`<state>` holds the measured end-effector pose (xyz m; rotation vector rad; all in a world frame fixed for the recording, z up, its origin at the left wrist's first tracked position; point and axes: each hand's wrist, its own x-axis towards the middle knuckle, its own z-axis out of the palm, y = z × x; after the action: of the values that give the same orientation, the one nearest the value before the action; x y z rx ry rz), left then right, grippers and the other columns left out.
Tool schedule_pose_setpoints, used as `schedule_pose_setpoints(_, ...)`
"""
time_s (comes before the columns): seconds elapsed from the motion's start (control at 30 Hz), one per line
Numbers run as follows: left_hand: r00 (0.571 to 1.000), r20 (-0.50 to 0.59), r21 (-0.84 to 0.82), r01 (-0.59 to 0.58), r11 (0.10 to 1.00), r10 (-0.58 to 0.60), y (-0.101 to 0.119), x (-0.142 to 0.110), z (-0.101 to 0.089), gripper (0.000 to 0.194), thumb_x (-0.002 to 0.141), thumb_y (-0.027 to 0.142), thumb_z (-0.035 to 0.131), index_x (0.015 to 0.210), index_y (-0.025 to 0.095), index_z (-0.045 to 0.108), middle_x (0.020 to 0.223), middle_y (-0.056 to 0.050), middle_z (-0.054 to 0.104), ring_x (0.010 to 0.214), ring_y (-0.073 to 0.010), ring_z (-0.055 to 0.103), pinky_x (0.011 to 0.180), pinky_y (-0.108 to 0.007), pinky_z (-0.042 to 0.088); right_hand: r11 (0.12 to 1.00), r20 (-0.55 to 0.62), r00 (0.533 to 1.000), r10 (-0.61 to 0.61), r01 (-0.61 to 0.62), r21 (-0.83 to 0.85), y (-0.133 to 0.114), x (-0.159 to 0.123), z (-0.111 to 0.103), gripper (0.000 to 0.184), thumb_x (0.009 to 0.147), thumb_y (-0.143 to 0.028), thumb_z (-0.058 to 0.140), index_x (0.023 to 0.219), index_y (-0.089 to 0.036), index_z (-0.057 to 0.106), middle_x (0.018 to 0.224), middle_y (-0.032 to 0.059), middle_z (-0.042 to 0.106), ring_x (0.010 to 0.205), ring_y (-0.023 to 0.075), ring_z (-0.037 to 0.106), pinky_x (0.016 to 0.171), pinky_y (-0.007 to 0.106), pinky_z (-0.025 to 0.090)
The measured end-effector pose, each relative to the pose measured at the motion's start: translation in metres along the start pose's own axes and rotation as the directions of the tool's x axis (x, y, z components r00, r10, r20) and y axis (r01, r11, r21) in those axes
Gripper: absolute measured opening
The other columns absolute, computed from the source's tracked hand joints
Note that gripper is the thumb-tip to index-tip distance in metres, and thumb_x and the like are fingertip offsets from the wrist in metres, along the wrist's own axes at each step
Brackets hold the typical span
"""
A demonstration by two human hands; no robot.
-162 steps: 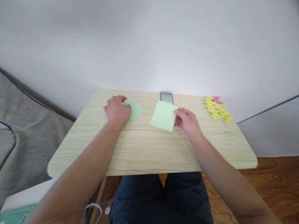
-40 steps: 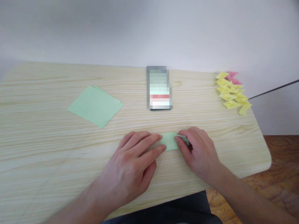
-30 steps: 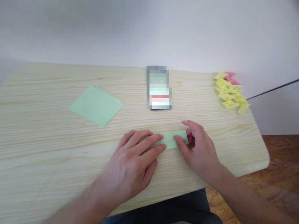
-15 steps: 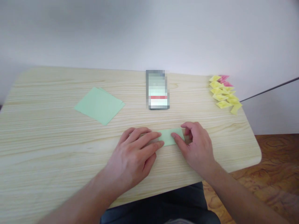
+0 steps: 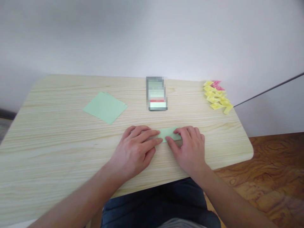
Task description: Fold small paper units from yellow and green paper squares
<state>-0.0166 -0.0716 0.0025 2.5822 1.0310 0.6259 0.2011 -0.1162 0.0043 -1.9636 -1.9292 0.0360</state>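
Nearer you than the one phone (image 5: pixel 156 95), your left hand (image 5: pixel 135 149) is resting spread fingers on one green strip (image 5: pixel 166 132); your right hand (image 5: pixel 191 149) is touching it, thumb and forefinger apart. Two pink pieces (image 5: pixel 218 87) are lying right of the phone.

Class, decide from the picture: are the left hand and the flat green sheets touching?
Apart. The head view shows wood-grained tabletop between the left hand and the green sheets.

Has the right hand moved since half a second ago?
Yes, the right hand has shifted slightly left: its thumb tip was past the right edge of the phone and now roughly lines up with it, closer to the left hand.
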Motion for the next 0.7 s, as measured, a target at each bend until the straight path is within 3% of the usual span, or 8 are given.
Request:
schedule_pose_setpoints(0.3,0.996,-0.087,-0.023,-0.017,1.000,0.015,-0.005,-0.002,0.008,0.030,0.092,0.019,0.062,0.114,0.031,0.077,0.130,0.002,0.073,0.122,-0.0262,0.059,0.108,-0.051,0.043,0.999,-0.015,0.999,0.028,-0.029,-0.014,-0.006,-0.007,0.001,0.037,0.093,-0.056,0.065,0.110,-0.023,0.063,0.111,0.0095,0.065,0.108,0.0311,0.052,0.088,0.045,0.035)
schedule_pose_setpoints(0.7,0.994,-0.111,0.010,0.006,1.000,-0.004,0.003,0.004,0.007,0.023,0.091,0.021,0.062,0.103,0.030,0.079,0.124,0.001,0.075,0.114,-0.0262,0.061,0.105,-0.051,0.042,0.984,-0.055,0.994,0.098,-0.088,0.152,0.035,-0.010,-0.001,0.018,0.095,-0.037,0.066,0.111,-0.030,0.069,0.110,0.0050,0.065,0.106,0.0269,0.055,0.089,0.042,0.040)
